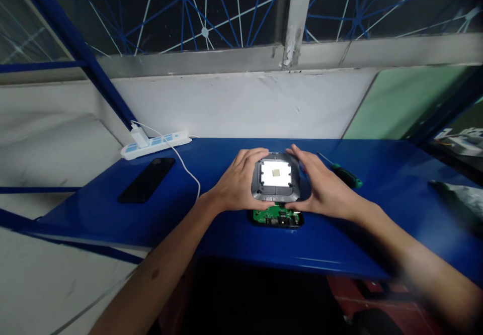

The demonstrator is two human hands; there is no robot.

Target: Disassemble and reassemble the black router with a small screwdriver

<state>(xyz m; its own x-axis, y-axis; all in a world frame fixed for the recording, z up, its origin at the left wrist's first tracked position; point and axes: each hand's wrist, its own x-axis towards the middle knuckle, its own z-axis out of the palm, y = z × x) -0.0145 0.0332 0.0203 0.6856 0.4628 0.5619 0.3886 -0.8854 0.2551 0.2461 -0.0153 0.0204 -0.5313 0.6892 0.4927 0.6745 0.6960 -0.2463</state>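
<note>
Between my two hands is a black plastic device cover (pixel 276 190), its inner side toward me, with a bright metal plate and a small tan pad in the middle. My left hand (pixel 243 179) grips its left edge, the thumb along the near side. On the right edge, my right hand (pixel 320 181) holds it with thumb and fingers curved round. Below and nearer to me, a green circuit board (pixel 269 216) sits in a black case half on the blue table; the cover hides its far part.
A green-and-black screwdriver (pixel 346 175) lies right of my hands on the blue table (pixel 234 239). To the left are a black phone (pixel 146 180) and a white power strip (pixel 156 145) with a white cable (pixel 184 165). A blurred plastic bag (pixel 462 199) is far right.
</note>
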